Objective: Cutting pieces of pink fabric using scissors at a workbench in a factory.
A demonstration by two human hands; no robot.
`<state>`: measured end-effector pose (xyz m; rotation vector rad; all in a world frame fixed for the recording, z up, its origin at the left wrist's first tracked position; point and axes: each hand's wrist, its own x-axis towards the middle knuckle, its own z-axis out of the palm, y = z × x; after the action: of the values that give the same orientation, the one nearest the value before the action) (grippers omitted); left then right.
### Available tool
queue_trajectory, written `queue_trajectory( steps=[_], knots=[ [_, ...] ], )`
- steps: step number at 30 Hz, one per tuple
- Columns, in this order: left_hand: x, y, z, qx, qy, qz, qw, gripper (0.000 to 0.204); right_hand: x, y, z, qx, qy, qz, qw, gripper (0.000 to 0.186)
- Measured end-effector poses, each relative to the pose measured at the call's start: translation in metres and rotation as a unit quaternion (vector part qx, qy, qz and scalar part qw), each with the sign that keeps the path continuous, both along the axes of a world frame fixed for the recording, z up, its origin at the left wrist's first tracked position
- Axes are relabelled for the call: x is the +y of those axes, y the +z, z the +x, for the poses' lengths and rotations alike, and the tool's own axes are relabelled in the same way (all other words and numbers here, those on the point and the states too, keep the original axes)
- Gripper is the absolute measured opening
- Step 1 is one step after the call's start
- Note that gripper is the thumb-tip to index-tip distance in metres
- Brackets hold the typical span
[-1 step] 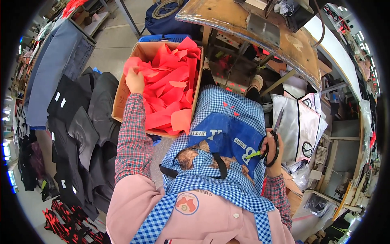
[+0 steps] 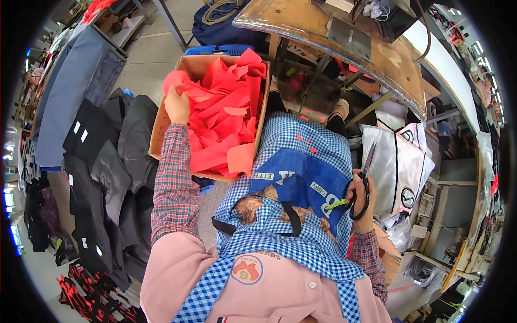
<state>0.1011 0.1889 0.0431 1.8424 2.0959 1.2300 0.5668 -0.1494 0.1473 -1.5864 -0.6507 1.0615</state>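
Note:
A cardboard box [image 2: 157, 137] heaped with red fabric pieces [image 2: 221, 110] stands in front of me, left of my lap. At its far left side my left hand [image 2: 176, 105] has its fingers closed on a red fabric piece [image 2: 175, 81], which bulges above the box's rim. My right hand [image 2: 361, 200], at the right of my lap, is wrapped round the black handles of a pair of scissors [image 2: 368, 167]. The blades point away from me and look nearly closed. A small yellow-green strip [image 2: 336, 205] hangs by the handles. My blue checked apron [image 2: 307, 137] covers my lap.
Black garment pieces [image 2: 107, 172] hang in a pile at the left. A worn wooden table [image 2: 301, 27] stands ahead on the right. White bags with black trim [image 2: 398, 161] lie right of the scissors. Behind the box sits a blue crate [image 2: 221, 49]. Black-and-red strips [image 2: 91, 299] lie lower left.
My left hand has shifted slightly left and away from me, raising the red fabric piece at the box's far left. My right hand and the scissors have stayed in place.

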Motion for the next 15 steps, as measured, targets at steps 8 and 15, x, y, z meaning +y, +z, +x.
queue_trajectory(
  steps=[8, 15],
  knots=[
    [-0.037, 0.141, 0.01, 0.046, -0.147, 0.012, 0.988, 0.017, 0.012, 0.004, -0.006, -0.011, 0.032, 0.02, 0.999, 0.028],
    [-0.026, 0.148, -0.002, -0.006, -0.266, -0.072, 0.961, 0.02, 0.014, 0.004, -0.009, -0.016, 0.085, 0.023, 0.996, 0.028]
  ],
)
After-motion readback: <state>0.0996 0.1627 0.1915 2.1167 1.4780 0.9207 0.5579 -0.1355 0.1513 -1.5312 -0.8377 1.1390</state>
